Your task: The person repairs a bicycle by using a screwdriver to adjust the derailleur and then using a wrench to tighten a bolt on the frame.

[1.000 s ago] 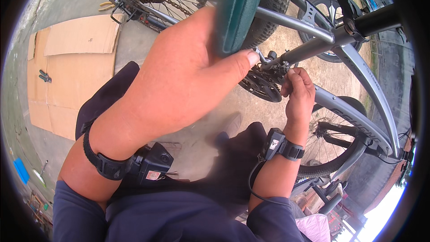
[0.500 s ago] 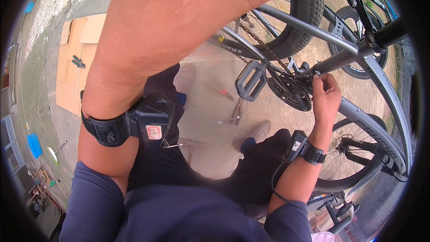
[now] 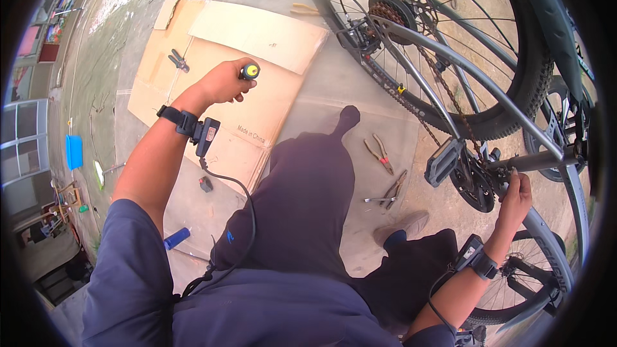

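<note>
My left hand (image 3: 222,81) is out over the cardboard, fingers closed round a black handle with a round yellow end (image 3: 250,71). That end faces up; the rest is hidden by my fingers. My right hand (image 3: 516,194) reaches to the grey bicycle frame (image 3: 546,160) just beside the crank. Its thumb and fingertips are pinched together against the frame tube, and whatever is between them is too small to make out. Close to it are the black chainring (image 3: 472,186), the pedal (image 3: 444,162) and the rusty chain (image 3: 443,87).
Flattened cardboard (image 3: 218,112) lies on the concrete with dark-handled pliers (image 3: 178,60) on it. Red-handled pliers (image 3: 379,154) and another pair of pliers (image 3: 396,189) lie near my shoe (image 3: 403,226). A blue cylinder (image 3: 177,238) is by my left side. The rear wheel (image 3: 524,115) stands at upper right.
My left hand has dropped from close to the camera to out over the cardboard, and the yellow-ended handle now shows in it. My right hand stays by the crank. The view has shifted.
</note>
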Tool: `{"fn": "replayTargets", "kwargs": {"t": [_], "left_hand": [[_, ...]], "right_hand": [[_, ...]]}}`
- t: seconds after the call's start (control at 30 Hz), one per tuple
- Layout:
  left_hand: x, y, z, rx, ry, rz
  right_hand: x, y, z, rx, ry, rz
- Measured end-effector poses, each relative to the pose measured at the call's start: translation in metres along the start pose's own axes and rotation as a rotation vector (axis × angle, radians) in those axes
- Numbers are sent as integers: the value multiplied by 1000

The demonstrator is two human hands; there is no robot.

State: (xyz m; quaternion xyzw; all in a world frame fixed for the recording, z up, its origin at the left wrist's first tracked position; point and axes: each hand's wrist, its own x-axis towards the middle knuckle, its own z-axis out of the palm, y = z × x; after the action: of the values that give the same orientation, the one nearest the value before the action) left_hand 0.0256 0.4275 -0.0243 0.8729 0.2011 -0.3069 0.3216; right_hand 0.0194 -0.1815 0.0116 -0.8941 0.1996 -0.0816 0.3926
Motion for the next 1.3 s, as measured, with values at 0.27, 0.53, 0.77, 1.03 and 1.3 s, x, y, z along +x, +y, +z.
{"fn": "replayTargets", "kwargs": {"t": [0.27,0.53,0.77,1.03,1.3], "left_hand": [[1,-158,100,144,62,131],[7,-174,157,400,-126,-22],[36,-195,182,445,-142,-95],[57,-186,188,394,2,-68],[66,-143,188,317,-11,-50]], "right_hand": [[5,19,-7,34,69,64],[5,10,-18,40,-2,136],[0,-6,-17,48,17,164],[-12,-25,-5,77,5,191],[-83,7,-6,562,-379,433]]}}
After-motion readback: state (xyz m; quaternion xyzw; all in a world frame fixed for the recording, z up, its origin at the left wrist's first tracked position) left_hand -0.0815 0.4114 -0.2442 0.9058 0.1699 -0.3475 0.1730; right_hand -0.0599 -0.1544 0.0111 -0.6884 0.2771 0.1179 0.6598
